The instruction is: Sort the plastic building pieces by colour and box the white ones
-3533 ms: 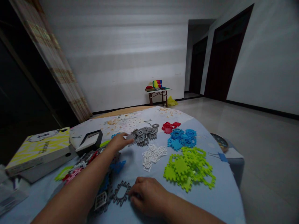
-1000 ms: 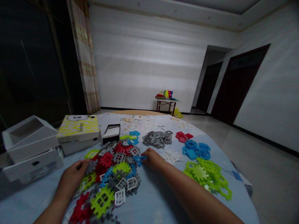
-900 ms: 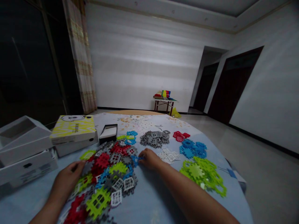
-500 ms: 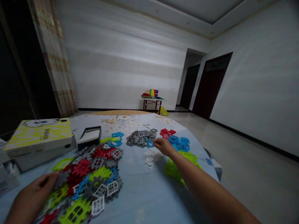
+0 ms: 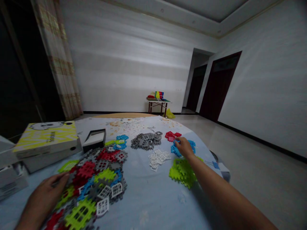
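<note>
My right hand (image 5: 184, 147) reaches over the blue pile (image 5: 192, 145) of notched plastic building pieces. Its fingers are pinched together at a blue building piece that blends into the pile below. My left hand (image 5: 45, 195) is at the near left edge of a mixed heap (image 5: 105, 175) of red, grey, green, blue and white pieces. Thumb and forefinger close on the edge of a grey building piece (image 5: 72, 177), partly hidden by the fingers. Around the right hand lie a red pile (image 5: 170, 136), a grey pile (image 5: 145, 141), white window pieces (image 5: 157, 158) and a green pile (image 5: 181, 172).
A yellow and white box (image 5: 48, 137) stands at the left of the cloth-covered table (image 5: 141, 191), beside a small black open box (image 5: 95, 139). A white carton (image 5: 11, 182) is at the left edge. Farther off, a small table (image 5: 158, 101) stands against the wall.
My right hand has moved right, from beside the grey pile to the blue pile, carrying a blue piece. My left hand stays at the mixed heap; the view has shifted slightly.
</note>
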The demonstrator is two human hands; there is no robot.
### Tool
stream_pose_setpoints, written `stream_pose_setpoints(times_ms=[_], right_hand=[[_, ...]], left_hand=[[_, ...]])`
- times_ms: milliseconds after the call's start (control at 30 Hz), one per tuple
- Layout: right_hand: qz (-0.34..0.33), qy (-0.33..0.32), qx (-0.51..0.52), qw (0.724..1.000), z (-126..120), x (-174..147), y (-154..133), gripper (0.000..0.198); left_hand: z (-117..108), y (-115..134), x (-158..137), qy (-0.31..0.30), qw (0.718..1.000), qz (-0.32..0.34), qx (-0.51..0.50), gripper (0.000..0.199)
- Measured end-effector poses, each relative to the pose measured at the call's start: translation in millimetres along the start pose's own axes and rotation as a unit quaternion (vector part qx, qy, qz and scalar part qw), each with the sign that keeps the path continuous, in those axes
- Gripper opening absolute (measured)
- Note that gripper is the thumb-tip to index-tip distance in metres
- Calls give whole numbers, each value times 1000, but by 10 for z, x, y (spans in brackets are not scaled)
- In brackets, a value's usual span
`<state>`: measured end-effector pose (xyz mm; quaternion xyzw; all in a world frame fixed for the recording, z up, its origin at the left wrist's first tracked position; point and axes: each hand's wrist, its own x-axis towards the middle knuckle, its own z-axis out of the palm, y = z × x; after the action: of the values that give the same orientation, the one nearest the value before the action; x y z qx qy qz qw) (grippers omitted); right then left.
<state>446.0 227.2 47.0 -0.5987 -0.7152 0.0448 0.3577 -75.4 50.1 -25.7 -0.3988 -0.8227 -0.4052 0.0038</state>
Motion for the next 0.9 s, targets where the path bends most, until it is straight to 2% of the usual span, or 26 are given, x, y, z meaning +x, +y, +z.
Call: stream_pose_setpoints(times_ms=[67,167,300,567,700,900], right_hand=[[-47,-15,43,998,106,-95,-192,27],[-113,-52,109,986,245,-271,-500,24],[-167,-117,157,966,376,-536,-861,21],[-238,-210,196,928,512,-972,-1404,23],[-252,-220,203,920,545,-1030,-1531,25],[-229,-225,201,926,573,-1049,-1457,26]], left_hand=[[-38,162,-91,-38,997,60,-30,45],[-10,306,-189,-53,991,113,-48,50],[73,344,-247,-64,991,106,-40,59],[171,432,-318,-81,991,83,-62,64],[244,563,-412,-79,991,83,-63,63],[367,809,-626,-51,994,86,-53,55]])
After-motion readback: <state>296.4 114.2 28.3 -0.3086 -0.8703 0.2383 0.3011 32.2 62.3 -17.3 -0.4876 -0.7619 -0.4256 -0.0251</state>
